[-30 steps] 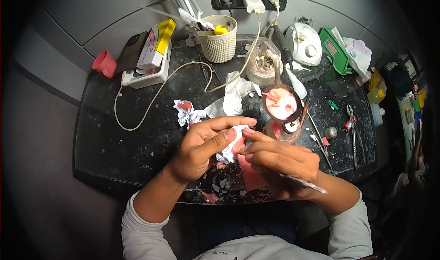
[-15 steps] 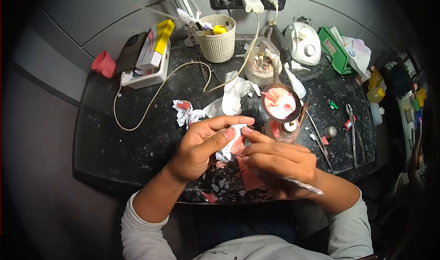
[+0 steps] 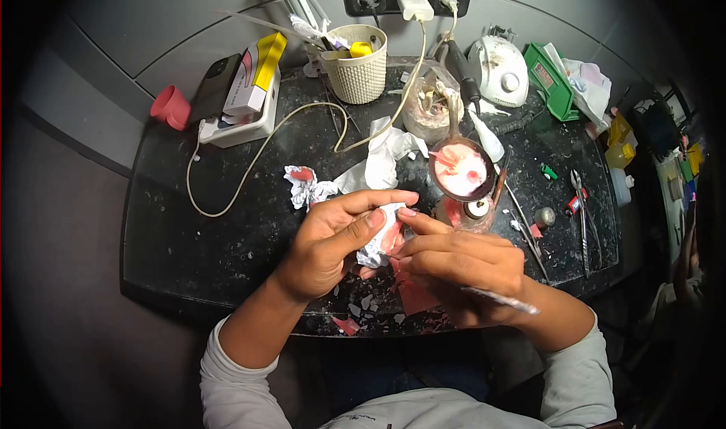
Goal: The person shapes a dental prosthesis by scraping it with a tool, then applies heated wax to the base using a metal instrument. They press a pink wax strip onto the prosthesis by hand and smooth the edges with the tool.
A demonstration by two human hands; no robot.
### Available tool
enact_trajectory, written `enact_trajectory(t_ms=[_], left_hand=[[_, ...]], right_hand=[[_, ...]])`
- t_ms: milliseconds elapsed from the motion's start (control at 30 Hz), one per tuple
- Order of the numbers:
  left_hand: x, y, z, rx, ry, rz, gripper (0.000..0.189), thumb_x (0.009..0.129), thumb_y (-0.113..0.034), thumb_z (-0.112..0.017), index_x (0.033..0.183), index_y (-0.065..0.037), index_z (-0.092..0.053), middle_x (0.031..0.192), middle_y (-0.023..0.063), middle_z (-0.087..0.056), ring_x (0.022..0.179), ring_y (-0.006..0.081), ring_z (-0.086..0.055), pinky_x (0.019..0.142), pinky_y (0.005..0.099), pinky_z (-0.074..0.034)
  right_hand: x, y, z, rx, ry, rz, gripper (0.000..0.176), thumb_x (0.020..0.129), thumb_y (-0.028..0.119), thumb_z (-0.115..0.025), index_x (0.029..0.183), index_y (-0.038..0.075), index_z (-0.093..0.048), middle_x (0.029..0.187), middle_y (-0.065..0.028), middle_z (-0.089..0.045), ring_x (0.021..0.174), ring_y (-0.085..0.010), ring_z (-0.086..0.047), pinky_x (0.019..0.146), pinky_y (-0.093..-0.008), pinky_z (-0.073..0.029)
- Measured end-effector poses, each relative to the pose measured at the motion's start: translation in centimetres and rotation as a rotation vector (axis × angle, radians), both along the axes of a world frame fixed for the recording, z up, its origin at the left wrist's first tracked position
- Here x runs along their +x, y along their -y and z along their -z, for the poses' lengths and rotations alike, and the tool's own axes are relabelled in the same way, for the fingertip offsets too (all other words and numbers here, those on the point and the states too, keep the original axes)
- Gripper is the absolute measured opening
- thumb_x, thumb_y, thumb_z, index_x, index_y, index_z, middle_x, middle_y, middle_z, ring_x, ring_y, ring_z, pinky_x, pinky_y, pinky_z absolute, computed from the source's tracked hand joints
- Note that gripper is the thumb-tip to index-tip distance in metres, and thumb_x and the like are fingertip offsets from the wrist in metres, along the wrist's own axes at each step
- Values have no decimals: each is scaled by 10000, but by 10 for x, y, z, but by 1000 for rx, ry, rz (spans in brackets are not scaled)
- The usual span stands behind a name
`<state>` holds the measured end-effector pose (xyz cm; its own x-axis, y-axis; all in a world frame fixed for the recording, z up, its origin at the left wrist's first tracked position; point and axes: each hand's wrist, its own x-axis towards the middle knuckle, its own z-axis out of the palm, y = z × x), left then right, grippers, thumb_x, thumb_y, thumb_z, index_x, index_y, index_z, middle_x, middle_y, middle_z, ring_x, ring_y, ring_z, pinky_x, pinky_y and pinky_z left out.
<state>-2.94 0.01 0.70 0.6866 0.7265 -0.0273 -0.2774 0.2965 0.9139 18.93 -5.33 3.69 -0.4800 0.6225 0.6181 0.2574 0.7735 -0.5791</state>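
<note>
Close to the front edge of the table, my left hand is closed around a white plaster cast with pink wax on its surface. My right hand grips a thin carving tool; its pale handle sticks out behind the palm toward the lower right. The tool's working end is at the wax, mostly hidden by the fingers. Fingertips of my right hand also touch the cast. A pink wax sheet lies under my right hand, beside pink and white scraps.
Just beyond my hands are a small pan with pink and white material and a burner. Crumpled paper, a woven basket, a white control unit, pliers and a cable lie around.
The rear end of the carving tool has swung slightly up and to the right as my right hand turned a little. My left hand and the cast stay nearly still.
</note>
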Motion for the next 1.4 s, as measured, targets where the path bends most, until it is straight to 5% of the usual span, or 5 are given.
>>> enact_trajectory(t_ms=[133, 333, 433, 733, 1400], left_hand=[[2, 2, -10, -93, 79, 2, 419, 1050, -187, -475, 1389, 60, -453, 963, 67, -645, 718, 38, -578, 667, 172, -479], [4, 2, -5, 113, 188, -143, 521, 1001, -225, -586, 1386, 33, -350, 1083, 170, -629, 913, 204, -682, 763, 307, -568], [5, 2, -4, 152, 189, -137, 532, 988, -239, -607, 1370, 36, -357, 1081, 184, -622, 916, 226, -688, 772, 338, -571], [7, 2, 4, 327, 118, -250, 452, 965, -191, -656, 1282, 22, -413, 1081, 166, -619, 1004, 180, -612, 904, 316, -503], [7, 8, 4, 321, 130, -277, 472, 916, -203, -723, 1227, -5, -427, 1088, 140, -597, 997, 159, -601, 895, 303, -501]], right_hand=[[2, -1, 1, -33, -144, 45, 216, 829, 0, -734, 1022, -52, -652, 958, -172, -722, 1019, -377, -704, 877, -427, -587], [7, 1, 9, 29, -269, -10, 337, 855, 191, -740, 1003, -44, -550, 915, -184, -725, 923, -347, -732, 822, -457, -604], [6, 1, 21, 91, -339, 40, 345, 855, 149, -748, 993, -68, -517, 886, -196, -720, 808, -329, -746, 732, -435, -625], [4, 4, 1, 37, -192, 193, 233, 847, -1, -739, 1042, -64, -627, 947, -202, -728, 861, -294, -751, 723, -341, -603], [-1, 2, -9, -59, -123, 117, 222, 817, -119, -676, 1036, -83, -669, 971, -193, -698, 960, -328, -716, 838, -367, -585]])
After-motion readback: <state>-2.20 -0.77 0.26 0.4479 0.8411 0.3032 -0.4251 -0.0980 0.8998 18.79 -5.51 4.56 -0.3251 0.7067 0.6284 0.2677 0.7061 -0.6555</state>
